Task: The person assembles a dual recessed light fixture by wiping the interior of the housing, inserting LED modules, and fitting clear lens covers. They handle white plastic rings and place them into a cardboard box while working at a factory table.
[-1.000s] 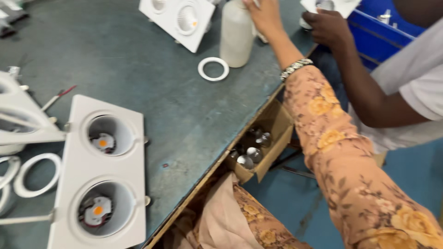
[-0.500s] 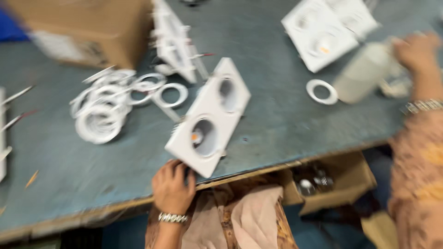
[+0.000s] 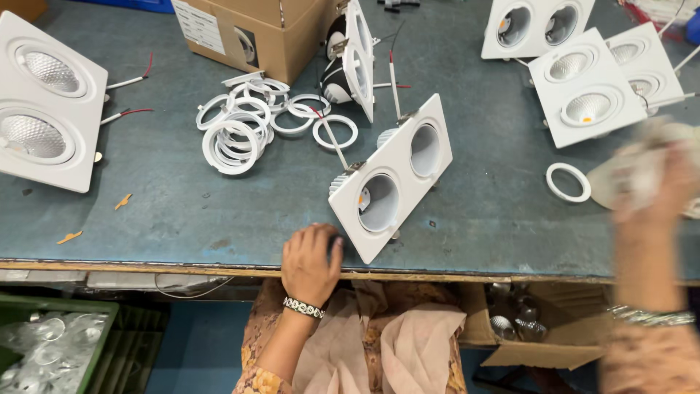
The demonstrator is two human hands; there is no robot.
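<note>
Down at the table (image 3: 182, 211) edge, the left hand (image 3: 310, 264) rests with fingers curled over the near corner of a white twin-lamp housing (image 3: 391, 176) — gripping it, it seems, as the housing tilts up toward one o'clock. At three o'clock the right hand (image 3: 656, 186) is blurred, closed on a pale bottle (image 3: 620, 179); a lone white ring (image 3: 568, 182) lies just beside it. More rings (image 3: 244, 120) are heaped at eleven o'clock, before a cardboard box (image 3: 270, 29).
</note>
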